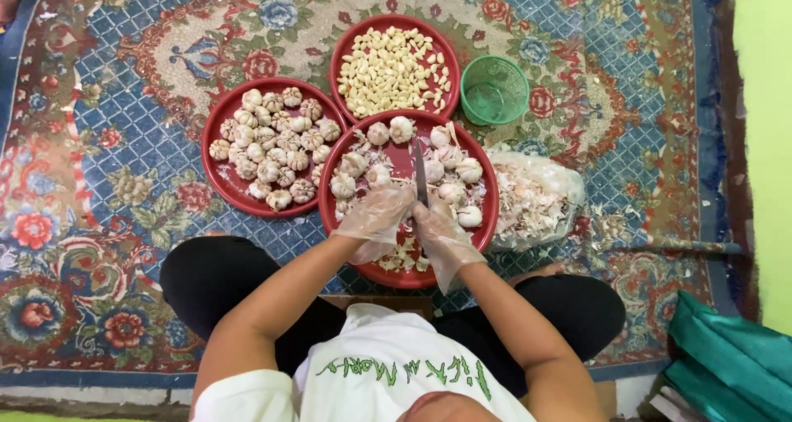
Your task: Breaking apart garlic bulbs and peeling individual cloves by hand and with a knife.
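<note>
1. White shirt [388, 381] w/ green lettering sits closest to cam, bottom centre; both forearms run up from it to the hands.
2. L hand [375, 217], thin clear glove, fingers curled narrow round something small; prob a garlic piece, too hidden to tell for sure.
3. R hand [440, 236], also gloved, closed on the knife [420, 174] handle; blade points away from the body, just past the fingertips.
4. Both hands touch each other over the near red tray [487, 224].
5. That tray, under the hands: garlic bulbs [450, 193] ahead of the fingers, papery peel scraps near the wrists.
6. Left of L hand: second red tray [216, 179], touching the first, packed w/ whole unpeeled bulbs [272, 146].
7. Beyond the knife tip: third red tray [342, 55] holding peeled cloves [392, 71].
8. Ahead-right of R hand: small green mesh basket [494, 90], beside the clove tray.
9. Right of R hand: clear plastic bag [536, 199] full of garlic skins, against the near tray.
10. Patterned floral rug [107, 183] under everything; person's knees in black either side; teal cloth [726, 364] far right of R elbow.
</note>
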